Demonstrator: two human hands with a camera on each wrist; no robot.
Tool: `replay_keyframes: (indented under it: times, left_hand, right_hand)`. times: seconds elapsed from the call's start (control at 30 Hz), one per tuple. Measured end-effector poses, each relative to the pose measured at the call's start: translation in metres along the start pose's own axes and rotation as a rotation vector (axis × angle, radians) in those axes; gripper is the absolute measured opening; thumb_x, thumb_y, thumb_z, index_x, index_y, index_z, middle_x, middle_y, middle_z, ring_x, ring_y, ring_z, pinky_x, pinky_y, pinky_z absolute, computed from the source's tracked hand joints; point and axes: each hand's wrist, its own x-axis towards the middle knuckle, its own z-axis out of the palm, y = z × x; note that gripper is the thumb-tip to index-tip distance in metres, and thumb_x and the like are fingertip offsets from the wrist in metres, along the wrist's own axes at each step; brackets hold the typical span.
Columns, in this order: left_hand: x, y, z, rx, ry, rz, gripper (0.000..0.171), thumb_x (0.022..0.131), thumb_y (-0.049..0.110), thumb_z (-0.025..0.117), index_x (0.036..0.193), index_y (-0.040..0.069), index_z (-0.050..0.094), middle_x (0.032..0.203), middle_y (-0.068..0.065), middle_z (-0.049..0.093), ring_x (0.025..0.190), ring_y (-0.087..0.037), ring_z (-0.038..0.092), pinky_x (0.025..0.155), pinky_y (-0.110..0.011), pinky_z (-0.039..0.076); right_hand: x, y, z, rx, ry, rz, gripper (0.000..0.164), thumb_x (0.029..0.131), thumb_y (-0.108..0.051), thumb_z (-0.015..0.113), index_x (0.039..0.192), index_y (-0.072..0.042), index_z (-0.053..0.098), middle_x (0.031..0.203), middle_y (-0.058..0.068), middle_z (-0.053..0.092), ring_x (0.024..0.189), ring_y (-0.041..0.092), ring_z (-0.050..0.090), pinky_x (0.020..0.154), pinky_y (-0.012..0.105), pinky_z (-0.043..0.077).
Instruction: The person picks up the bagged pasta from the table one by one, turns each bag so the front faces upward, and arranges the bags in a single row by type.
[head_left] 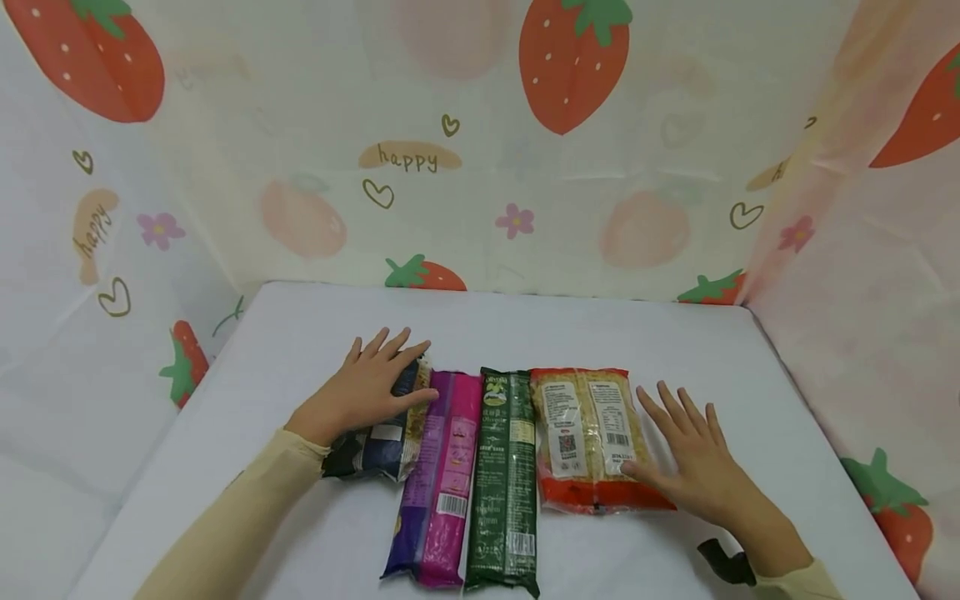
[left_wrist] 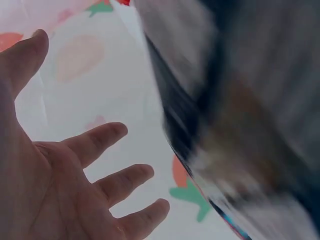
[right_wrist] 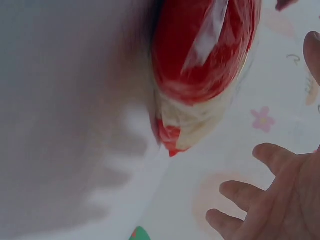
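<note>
In the head view four packets lie side by side, so several: a dark blue packet, a magenta and purple packet, a green packet and a red-ended clear noodle bag with white labels. My left hand, fingers spread, is over the blue packet and partly hides it; contact cannot be told. Beside the noodle bag's right edge is my right hand, its fingers spread and its thumb over the bag's edge. Both wrist views show straight fingers holding nothing; the blue packet is blurred in the left one.
All the packets lie on a white table. A strawberry-printed cloth hangs behind it and along both sides. Near the right wrist is a small black strap-like piece.
</note>
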Motion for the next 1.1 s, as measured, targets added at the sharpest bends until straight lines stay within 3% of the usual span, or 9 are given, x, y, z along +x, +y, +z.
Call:
replay_keyframes:
  times: [0.33,0.73,1.1]
  left_hand:
    - [0.027,0.033,0.005,-0.015,-0.062,0.091,0.086,0.102,0.070,0.056,0.171,0.024,0.033,0.178,-0.013,0.021,0.165,-0.042,0.010,0.127,-0.071,0.004]
    - [0.060,0.062,0.010,-0.029,-0.148,0.128,0.088,0.102,0.073,0.054,0.172,0.027,0.029,0.179,-0.011,0.020,0.165,-0.037,0.010,0.129,-0.068,0.004]
    - [0.083,0.096,0.026,0.013,-0.196,0.222,0.084,0.104,0.067,0.056,0.171,0.021,0.033,0.175,-0.014,0.029,0.163,-0.039,0.023,0.130,-0.064,0.013]
  right_hand:
    - [-0.006,-0.011,0.012,-0.001,-0.020,-0.056,0.105,0.092,-0.068,0.074,0.173,-0.024,0.025,0.180,0.015,0.013,0.163,0.049,0.008,0.126,0.073,0.000]
    - [-0.009,-0.024,0.020,-0.005,-0.055,-0.035,0.125,0.077,-0.080,0.079,0.173,-0.025,0.022,0.179,0.016,0.015,0.162,0.049,0.014,0.125,0.074,0.016]
    - [-0.007,-0.031,0.031,-0.026,-0.090,-0.005,0.136,0.067,-0.082,0.086,0.174,-0.029,0.020,0.180,0.017,0.010,0.157,0.056,0.022,0.105,0.079,0.044]
